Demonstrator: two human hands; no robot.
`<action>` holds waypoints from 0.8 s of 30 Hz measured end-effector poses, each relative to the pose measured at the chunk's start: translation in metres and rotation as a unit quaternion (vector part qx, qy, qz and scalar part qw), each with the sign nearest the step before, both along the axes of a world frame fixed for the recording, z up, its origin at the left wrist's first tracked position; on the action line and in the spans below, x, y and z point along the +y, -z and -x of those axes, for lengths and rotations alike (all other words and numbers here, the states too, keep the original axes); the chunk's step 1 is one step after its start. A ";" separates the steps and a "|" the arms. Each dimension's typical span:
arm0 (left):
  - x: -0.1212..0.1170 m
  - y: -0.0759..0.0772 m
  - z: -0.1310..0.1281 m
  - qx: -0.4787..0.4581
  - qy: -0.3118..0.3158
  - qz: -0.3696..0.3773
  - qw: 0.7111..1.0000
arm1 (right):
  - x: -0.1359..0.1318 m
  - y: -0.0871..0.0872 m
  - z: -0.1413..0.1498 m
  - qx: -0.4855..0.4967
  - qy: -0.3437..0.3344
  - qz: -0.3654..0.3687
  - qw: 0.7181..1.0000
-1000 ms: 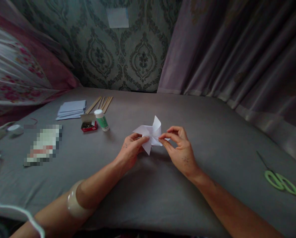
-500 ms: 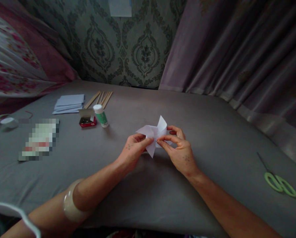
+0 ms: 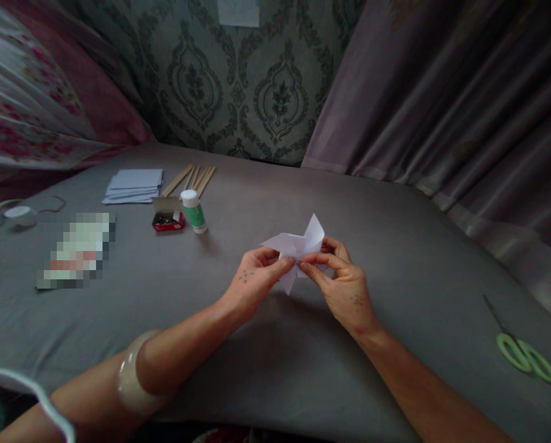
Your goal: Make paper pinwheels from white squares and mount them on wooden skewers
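Note:
A white paper pinwheel [image 3: 292, 244] with pointed, folded blades is held just above the grey-covered table. My left hand [image 3: 257, 275] is closed on its left side, the thumb pressing near the centre and the fingers partly hidden behind. My right hand [image 3: 344, 284] is closed at the other side. Its thumb and index finger pinch together at the pinwheel's centre, where a tiny bright spot shows, too small to name. The other right fingers curl behind the right blade, which they partly hide.
Left of the hands stand a green-and-white glue bottle [image 3: 194, 212] and an open red box [image 3: 168, 223] of small metal pieces. Behind lie wooden sticks [image 3: 177, 180] and stacked white paper [image 3: 134, 184]. Green-handled scissors [image 3: 524, 358] lie far right. A blurred-out packet [image 3: 79, 249] lies left.
The view has shifted slightly, so most things on the table appear a little further right. Both hands keep their hold on the pinwheel, its blades turned only slightly.

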State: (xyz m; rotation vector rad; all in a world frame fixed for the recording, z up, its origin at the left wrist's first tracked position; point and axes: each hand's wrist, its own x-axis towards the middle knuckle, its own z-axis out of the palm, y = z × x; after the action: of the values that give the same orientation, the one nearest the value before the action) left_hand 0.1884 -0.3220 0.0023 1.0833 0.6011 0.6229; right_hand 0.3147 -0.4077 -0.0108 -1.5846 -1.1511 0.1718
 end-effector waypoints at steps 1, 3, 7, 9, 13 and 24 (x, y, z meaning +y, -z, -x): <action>0.000 0.000 0.000 -0.001 0.001 0.001 1.000 | 0.000 0.000 0.000 0.000 -0.001 0.000 1.000; 0.000 -0.001 0.000 -0.006 0.002 0.005 1.000 | 0.000 -0.002 0.001 0.000 -0.002 -0.001 1.000; 0.000 -0.002 0.000 -0.013 0.000 0.012 1.000 | -0.001 -0.003 0.001 -0.002 -0.002 0.000 1.000; 0.000 -0.002 0.001 -0.011 -0.002 0.014 1.000 | -0.001 -0.003 0.001 -0.003 -0.001 -0.001 1.000; 0.000 -0.002 0.001 -0.004 -0.001 0.011 1.000 | -0.001 -0.003 0.001 -0.006 -0.002 0.001 1.000; -0.001 -0.003 0.001 -0.013 -0.003 -0.001 1.000 | -0.001 -0.003 0.000 0.000 -0.005 0.006 1.000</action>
State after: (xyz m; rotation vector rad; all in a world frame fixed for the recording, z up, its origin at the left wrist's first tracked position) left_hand 0.1874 -0.3229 0.0049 1.0736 0.5806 0.6415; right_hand 0.3147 -0.4091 -0.0074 -1.5901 -1.1599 0.1848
